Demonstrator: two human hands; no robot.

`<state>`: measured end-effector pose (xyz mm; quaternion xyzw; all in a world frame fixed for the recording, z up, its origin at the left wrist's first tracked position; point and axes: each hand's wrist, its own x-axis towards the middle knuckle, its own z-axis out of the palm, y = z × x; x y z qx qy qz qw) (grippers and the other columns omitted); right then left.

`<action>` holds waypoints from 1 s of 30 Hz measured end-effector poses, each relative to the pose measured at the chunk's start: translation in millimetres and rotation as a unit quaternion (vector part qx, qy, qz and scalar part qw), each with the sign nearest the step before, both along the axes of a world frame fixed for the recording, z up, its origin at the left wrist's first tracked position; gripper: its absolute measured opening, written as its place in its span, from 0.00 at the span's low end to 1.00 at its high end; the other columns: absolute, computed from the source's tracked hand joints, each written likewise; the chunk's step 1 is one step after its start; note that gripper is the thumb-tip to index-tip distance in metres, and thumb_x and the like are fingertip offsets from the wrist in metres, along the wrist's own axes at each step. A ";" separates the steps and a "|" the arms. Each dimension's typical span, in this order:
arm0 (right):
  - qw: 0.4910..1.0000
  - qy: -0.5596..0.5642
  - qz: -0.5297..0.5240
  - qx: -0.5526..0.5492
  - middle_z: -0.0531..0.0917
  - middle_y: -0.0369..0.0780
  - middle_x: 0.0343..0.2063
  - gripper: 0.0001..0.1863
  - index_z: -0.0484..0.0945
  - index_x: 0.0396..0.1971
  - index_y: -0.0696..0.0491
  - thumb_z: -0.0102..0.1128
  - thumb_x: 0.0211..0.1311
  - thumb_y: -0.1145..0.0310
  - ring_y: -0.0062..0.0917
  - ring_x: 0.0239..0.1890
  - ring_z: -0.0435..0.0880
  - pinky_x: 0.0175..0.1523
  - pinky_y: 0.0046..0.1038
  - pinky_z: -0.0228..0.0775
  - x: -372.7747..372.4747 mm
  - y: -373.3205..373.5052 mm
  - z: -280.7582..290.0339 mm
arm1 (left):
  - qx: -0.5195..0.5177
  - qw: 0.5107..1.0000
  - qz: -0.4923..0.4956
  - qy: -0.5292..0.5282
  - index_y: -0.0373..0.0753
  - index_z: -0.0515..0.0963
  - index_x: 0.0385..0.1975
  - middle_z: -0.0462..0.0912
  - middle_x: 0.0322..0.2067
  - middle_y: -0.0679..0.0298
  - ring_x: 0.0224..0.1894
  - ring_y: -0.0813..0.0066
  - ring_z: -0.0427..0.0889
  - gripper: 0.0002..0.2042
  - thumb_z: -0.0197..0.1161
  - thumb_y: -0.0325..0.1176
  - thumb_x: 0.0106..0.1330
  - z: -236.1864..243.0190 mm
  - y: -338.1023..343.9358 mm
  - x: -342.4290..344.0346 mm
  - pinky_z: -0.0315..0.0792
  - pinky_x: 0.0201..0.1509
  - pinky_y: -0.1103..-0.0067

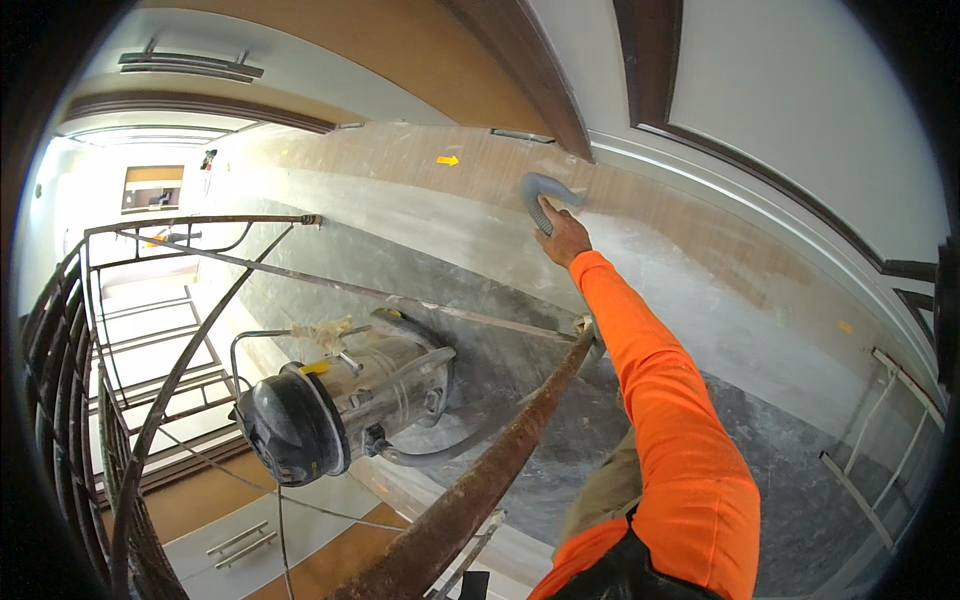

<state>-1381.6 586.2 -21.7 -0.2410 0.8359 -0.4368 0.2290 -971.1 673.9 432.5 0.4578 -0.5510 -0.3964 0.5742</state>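
My right hand (566, 236), reaching out from an orange sleeve, is closed around the grey ribbed end of a vacuum hose (541, 192). One finger lies extended along the hose. The hose end curves over and meets a dusty, wood-patterned strip of surface (400, 150). Further left in the picture is a wet-and-dry vacuum cleaner (350, 400) with a black head and a dusty metal drum. A dark hose (440, 456) leaves its side and passes behind a rusty pipe. My left hand is out of view.
A rusty scaffold pipe (490, 470) slants between me and the vacuum cleaner. More scaffold frame (170, 400) fills the left side. Cables (285, 540) hang nearby. White doors with dark trim (790, 120) line the upper right. A pale metal frame (860, 500) stands at the right.
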 end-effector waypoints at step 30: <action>0.980 -0.009 0.048 0.191 0.81 0.56 0.46 0.39 0.61 0.70 0.43 0.63 0.59 0.57 0.50 0.48 0.81 0.55 0.44 0.71 -12.7 184.6 -3.1 | -0.071 0.991 0.107 -0.048 0.36 0.65 0.60 0.77 0.46 0.57 0.44 0.64 0.78 0.27 0.50 0.51 0.70 -22.2 7.7 63.3 0.75 0.46 0.71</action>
